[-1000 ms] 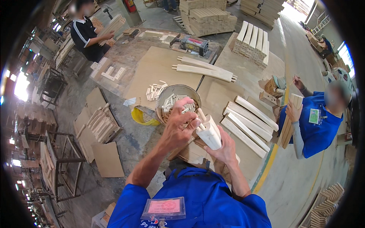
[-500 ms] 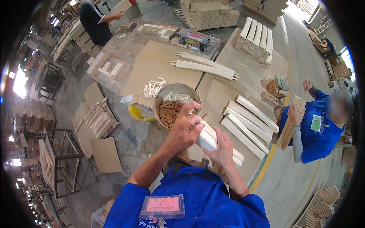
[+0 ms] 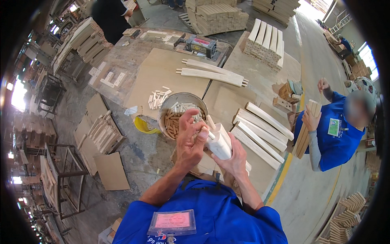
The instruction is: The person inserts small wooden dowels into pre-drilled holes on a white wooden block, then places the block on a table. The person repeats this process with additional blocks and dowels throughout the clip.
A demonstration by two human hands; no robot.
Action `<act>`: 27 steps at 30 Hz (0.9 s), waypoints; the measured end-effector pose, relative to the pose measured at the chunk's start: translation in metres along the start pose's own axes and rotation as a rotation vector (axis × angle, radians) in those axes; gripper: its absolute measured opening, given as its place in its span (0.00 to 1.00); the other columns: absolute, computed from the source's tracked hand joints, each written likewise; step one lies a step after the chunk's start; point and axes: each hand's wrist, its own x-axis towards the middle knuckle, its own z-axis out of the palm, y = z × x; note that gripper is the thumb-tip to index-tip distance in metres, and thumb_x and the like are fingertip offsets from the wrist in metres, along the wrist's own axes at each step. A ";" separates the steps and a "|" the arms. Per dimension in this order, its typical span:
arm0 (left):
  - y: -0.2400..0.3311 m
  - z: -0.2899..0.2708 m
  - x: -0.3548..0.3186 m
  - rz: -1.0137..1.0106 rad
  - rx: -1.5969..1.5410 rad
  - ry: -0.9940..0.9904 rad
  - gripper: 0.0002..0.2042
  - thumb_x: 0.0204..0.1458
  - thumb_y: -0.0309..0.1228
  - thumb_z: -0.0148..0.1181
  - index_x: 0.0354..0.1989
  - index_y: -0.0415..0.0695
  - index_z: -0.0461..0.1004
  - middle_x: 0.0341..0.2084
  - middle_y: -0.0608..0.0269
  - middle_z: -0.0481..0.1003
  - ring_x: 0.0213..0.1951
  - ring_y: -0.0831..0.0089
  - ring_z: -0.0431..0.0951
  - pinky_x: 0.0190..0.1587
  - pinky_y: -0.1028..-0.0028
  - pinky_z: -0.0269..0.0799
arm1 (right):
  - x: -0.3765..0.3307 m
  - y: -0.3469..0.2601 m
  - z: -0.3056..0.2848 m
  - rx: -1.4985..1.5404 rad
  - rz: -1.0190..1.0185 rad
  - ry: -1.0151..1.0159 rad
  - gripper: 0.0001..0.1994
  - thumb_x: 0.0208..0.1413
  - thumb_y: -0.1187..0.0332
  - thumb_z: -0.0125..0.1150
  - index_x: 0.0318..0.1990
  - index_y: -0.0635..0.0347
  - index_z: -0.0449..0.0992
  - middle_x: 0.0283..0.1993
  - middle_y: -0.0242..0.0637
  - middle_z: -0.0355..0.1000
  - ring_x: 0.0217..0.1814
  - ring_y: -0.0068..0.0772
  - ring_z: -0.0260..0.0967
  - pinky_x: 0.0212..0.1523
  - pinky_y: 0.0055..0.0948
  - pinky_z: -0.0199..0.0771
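Note:
My right hand [image 3: 232, 158] is wrapped round a pale wooden bar [image 3: 220, 147], its end raised in front of my chest. Between the thumb and fingers of my left hand [image 3: 191, 140] is a small wooden dowel [image 3: 211, 135], held at the bar's end. A second dowel [image 3: 210, 121] sticks up from that same end. Just beyond my left hand stands a round tub [image 3: 185, 96] with brown and pale dowels in it. A loose pile of pale dowels [image 3: 158, 97] lies beside the tub on the cardboard-covered table.
Several curved wooden bars [image 3: 264, 128] lie to the right. Farther off are two bars with dowelled ends [image 3: 211, 75], a stack of bars [image 3: 266, 42] and a boxy machine [image 3: 201, 45]. A yellow container [image 3: 146, 125] sits left of the tub. A co-worker [image 3: 339, 130] holds wooden pieces at right.
My left hand has drawn slightly left and down, and a dowel now shows in its fingertips. The bar's end has come into view with another dowel standing in it.

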 end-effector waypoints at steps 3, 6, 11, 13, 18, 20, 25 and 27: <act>-0.002 -0.024 0.013 0.062 0.110 -0.234 0.07 0.59 0.28 0.62 0.43 0.39 0.78 0.62 0.51 0.65 0.60 0.58 0.68 0.64 0.59 0.62 | -0.004 0.003 -0.003 0.053 0.035 -0.074 0.50 0.35 0.59 0.83 0.68 0.65 0.65 0.53 0.49 0.76 0.54 0.49 0.77 0.55 0.41 0.77; 0.007 -0.037 0.024 0.062 0.235 -0.423 0.07 0.59 0.29 0.63 0.41 0.39 0.78 0.62 0.47 0.66 0.64 0.54 0.67 0.67 0.58 0.61 | -0.007 0.006 -0.004 0.075 0.005 -0.074 0.48 0.36 0.59 0.81 0.67 0.64 0.66 0.51 0.50 0.76 0.51 0.50 0.77 0.52 0.42 0.78; 0.012 -0.034 0.028 0.046 0.253 -0.445 0.06 0.57 0.26 0.64 0.38 0.37 0.78 0.63 0.47 0.65 0.65 0.53 0.67 0.67 0.59 0.61 | -0.007 0.004 -0.008 0.079 0.033 -0.076 0.47 0.36 0.59 0.81 0.67 0.65 0.66 0.50 0.51 0.77 0.52 0.50 0.78 0.53 0.42 0.78; 0.006 -0.034 0.031 0.072 0.191 -0.462 0.05 0.57 0.25 0.64 0.38 0.37 0.78 0.63 0.48 0.65 0.65 0.53 0.67 0.66 0.59 0.61 | -0.005 0.002 -0.012 0.072 0.055 -0.101 0.48 0.35 0.60 0.82 0.68 0.65 0.66 0.53 0.50 0.76 0.53 0.48 0.78 0.56 0.40 0.78; 0.007 -0.030 0.041 0.052 0.129 -0.544 0.04 0.57 0.23 0.64 0.38 0.38 0.77 0.65 0.49 0.65 0.66 0.54 0.67 0.66 0.60 0.62 | -0.004 0.008 -0.009 0.066 0.017 -0.082 0.48 0.34 0.61 0.82 0.67 0.65 0.66 0.52 0.51 0.77 0.53 0.49 0.78 0.55 0.41 0.78; 0.006 -0.029 0.043 -0.045 0.091 -0.583 0.04 0.57 0.23 0.63 0.38 0.38 0.77 0.65 0.49 0.65 0.66 0.54 0.68 0.67 0.60 0.63 | -0.003 0.008 -0.009 0.052 0.034 -0.088 0.48 0.34 0.61 0.82 0.67 0.65 0.67 0.52 0.51 0.76 0.53 0.48 0.78 0.54 0.40 0.78; 0.001 -0.025 0.042 -0.090 0.035 -0.588 0.04 0.57 0.24 0.64 0.39 0.39 0.78 0.69 0.49 0.63 0.68 0.55 0.66 0.67 0.61 0.62 | -0.005 0.011 -0.010 0.108 0.067 -0.162 0.46 0.35 0.63 0.81 0.67 0.64 0.67 0.52 0.50 0.77 0.52 0.46 0.79 0.53 0.39 0.78; -0.001 -0.026 0.043 -0.081 0.064 -0.621 0.05 0.57 0.25 0.64 0.39 0.40 0.78 0.70 0.49 0.63 0.69 0.55 0.65 0.68 0.61 0.62 | -0.009 0.007 -0.006 0.137 0.089 -0.142 0.46 0.35 0.64 0.80 0.67 0.63 0.68 0.52 0.49 0.77 0.52 0.45 0.78 0.54 0.39 0.78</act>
